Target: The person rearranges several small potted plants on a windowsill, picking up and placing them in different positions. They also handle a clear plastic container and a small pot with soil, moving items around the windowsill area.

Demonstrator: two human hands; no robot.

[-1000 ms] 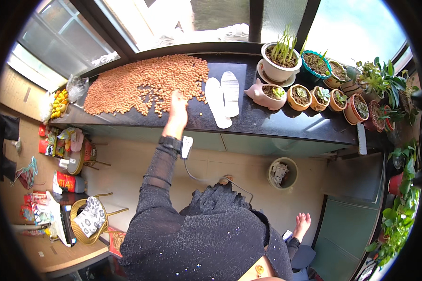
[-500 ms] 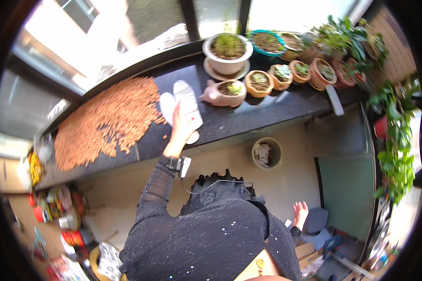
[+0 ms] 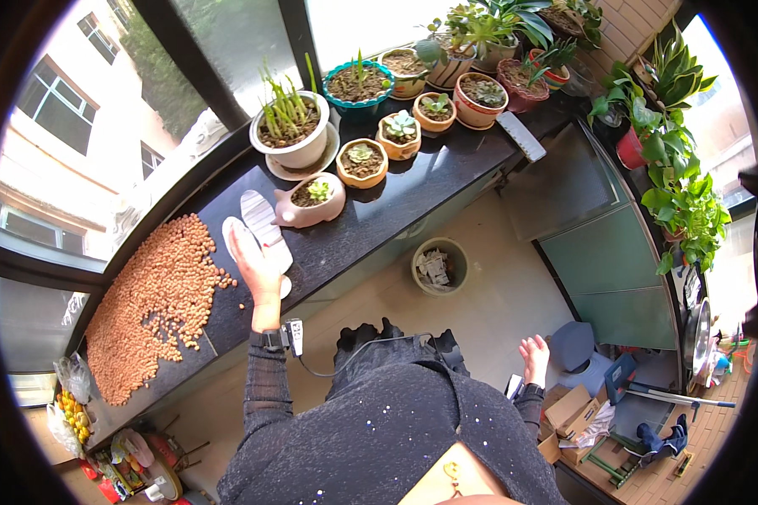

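A pair of pale insoles lies on the black counter (image 3: 345, 240). The striped grey-white insole (image 3: 263, 215) sits beside a pink animal-shaped pot (image 3: 312, 204). My left hand (image 3: 257, 268) rests over the other insole (image 3: 285, 287), fingers stretched out flat and thumb toward the striped one. It covers most of that insole; only its edge and rounded heel end show. Left of the hand, many small tan-brown pieces like peanuts (image 3: 156, 295) are spread out. My right hand (image 3: 534, 360) hangs at my right side, holding nothing, with its fingers loosely bent and apart.
Several potted plants, among them a white pot (image 3: 299, 143), stand along the window. A pale bin (image 3: 440, 268) with scraps is on the floor. A white strip (image 3: 520, 137) lies at the counter's edge. A cable runs from a device (image 3: 293, 337) at my left wrist.
The view has swung right, so the counter and its plants appear shifted left. My left hand now lies flatter over the left insole. My right hand remains at my side.
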